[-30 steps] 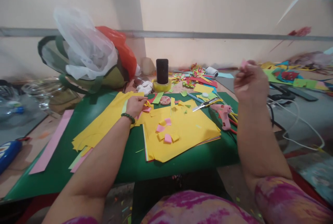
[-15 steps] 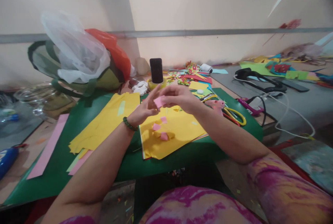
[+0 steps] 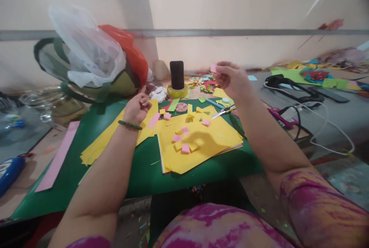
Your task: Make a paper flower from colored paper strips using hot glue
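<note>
My right hand [image 3: 232,79] is raised above the back of the green mat [image 3: 144,171], pinching a small pink paper piece [image 3: 213,68] between its fingertips. My left hand [image 3: 137,108] rests curled on the yellow paper sheets [image 3: 201,144], fingers closed near a pink paper strip [image 3: 154,120]; what is in it, if anything, is hidden. Several small pink and yellow paper squares [image 3: 181,142] lie on the yellow stack.
A black phone [image 3: 177,75] stands in a yellow tape roll. A utility knife [image 3: 223,111] lies behind the yellow stack. Plastic bags [image 3: 89,52] sit at the back left, a pink strip [image 3: 56,159] at left, cables [image 3: 317,121] and paper scraps at right.
The hands came together over the yellow stack with a pink piece, then parted: my right hand rose to the back right with the pink piece, my left dropped onto the yellow sheets.
</note>
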Available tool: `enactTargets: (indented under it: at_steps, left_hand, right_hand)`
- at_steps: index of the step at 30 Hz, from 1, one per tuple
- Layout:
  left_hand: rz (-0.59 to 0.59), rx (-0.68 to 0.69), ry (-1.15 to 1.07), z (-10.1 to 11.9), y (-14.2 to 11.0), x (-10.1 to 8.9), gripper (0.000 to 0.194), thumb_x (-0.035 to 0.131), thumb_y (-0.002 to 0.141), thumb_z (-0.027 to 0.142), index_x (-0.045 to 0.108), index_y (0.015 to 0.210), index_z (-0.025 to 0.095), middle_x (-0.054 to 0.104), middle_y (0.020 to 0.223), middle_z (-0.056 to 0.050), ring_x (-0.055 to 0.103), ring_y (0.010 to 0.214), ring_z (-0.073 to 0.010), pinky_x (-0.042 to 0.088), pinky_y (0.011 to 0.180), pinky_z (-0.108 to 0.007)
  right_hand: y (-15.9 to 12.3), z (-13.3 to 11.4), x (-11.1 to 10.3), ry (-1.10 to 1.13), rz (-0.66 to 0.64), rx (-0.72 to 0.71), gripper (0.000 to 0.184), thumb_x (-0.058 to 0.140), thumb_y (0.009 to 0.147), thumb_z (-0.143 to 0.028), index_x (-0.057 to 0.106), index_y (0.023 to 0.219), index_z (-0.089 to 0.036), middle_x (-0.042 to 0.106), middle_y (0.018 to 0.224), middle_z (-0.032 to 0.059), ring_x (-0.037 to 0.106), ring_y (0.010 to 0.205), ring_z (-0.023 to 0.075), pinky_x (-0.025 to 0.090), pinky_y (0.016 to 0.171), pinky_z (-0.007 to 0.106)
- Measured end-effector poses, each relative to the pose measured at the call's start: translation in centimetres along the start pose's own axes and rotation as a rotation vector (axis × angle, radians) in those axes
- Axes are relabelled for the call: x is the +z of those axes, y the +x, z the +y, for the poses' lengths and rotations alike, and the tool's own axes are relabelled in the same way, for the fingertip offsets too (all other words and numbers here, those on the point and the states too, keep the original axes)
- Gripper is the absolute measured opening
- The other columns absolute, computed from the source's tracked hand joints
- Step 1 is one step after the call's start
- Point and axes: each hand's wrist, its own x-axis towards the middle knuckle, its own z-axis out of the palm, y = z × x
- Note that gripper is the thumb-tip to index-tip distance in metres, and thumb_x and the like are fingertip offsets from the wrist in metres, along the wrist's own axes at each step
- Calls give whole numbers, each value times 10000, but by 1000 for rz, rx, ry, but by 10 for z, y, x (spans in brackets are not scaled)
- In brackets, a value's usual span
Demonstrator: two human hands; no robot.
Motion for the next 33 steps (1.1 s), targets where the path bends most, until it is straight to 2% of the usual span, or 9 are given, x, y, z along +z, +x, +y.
enactTargets:
  at_steps: [4, 6, 8, 11, 15, 18, 25, 27, 33]
  left_hand:
    - [250, 32, -6, 8, 12, -10, 279, 444, 830, 10, 430, 613, 183, 307, 436, 99, 294, 369, -39, 407, 512, -138]
    - [210, 75, 51, 6, 9, -5, 183, 523, 765, 23, 530, 690, 190, 483, 532, 67, 416, 442, -44, 407, 520, -146]
    - [1, 174, 164, -2, -4, 5, 317, 616, 660, 29, 641, 907, 226, 673, 858, 10, 572, 642, -67, 432, 568, -157]
    - [-481, 249, 386, -21, -33, 22, 683, 740, 579, 110, 617, 1219, 316, 638, 1245, -37, 621, 857, -135, 486, 667, -216]
    - [-897, 67, 606, -45, -63, 34, 261, 810, 672, 347, 718, 853, 183, 689, 837, -61, 612, 755, -174, 512, 683, -294]
    - [-773, 23, 549, -49, -60, 34, 257, 743, 776, 425, 714, 758, 170, 606, 651, -16, 553, 637, -129, 507, 670, -280]
    - [-44, 75, 148, -25, -16, 20, 143, 610, 840, 144, 671, 712, 164, 402, 479, 71, 391, 445, -45, 427, 542, -164]
    - [-16, 100, 268, -18, -15, 17, 111, 636, 794, 131, 682, 701, 167, 472, 503, 56, 421, 463, -50, 400, 513, -164]
    - [-854, 169, 1057, -17, -45, 27, 153, 704, 638, 132, 791, 716, 232, 747, 776, -20, 660, 752, -184, 494, 736, -277]
  right_hand:
    - [-2, -2, -39, 19, 137, 0, 161, 705, 696, -118, 590, 746, -219, 556, 577, -81, 552, 508, 33, 427, 478, 152]
    - [-10, 1, -38, 11, 137, 14, 184, 729, 663, -122, 588, 738, -213, 550, 564, -82, 549, 501, 42, 430, 468, 158]
    - [-25, 5, -20, -23, 38, 61, 229, 777, 618, -162, 593, 748, -204, 561, 567, -79, 562, 507, 59, 455, 472, 172]
    - [-54, 13, 27, -83, -277, 202, 237, 791, 605, -215, 632, 778, -181, 638, 628, -41, 588, 525, 77, 497, 503, 200]
    - [-77, 20, 78, -83, -581, 214, 239, 780, 628, -263, 636, 794, -169, 678, 675, -9, 641, 592, 117, 525, 535, 226]
    - [-72, 19, 76, -73, -481, 115, 265, 781, 634, -304, 617, 802, -182, 647, 658, -27, 624, 575, 112, 517, 529, 229]
    - [-56, 8, -9, -194, 38, -77, 204, 764, 679, -312, 622, 793, -220, 598, 696, -33, 555, 572, 80, 437, 488, 198]
    - [-67, 12, -22, -166, 96, -64, 183, 761, 668, -298, 626, 767, -224, 575, 651, -41, 503, 517, 69, 396, 453, 196]
    - [-121, 51, -2, -186, -170, 272, 236, 809, 578, -323, 634, 668, -193, 597, 564, -31, 505, 471, 84, 435, 468, 236]
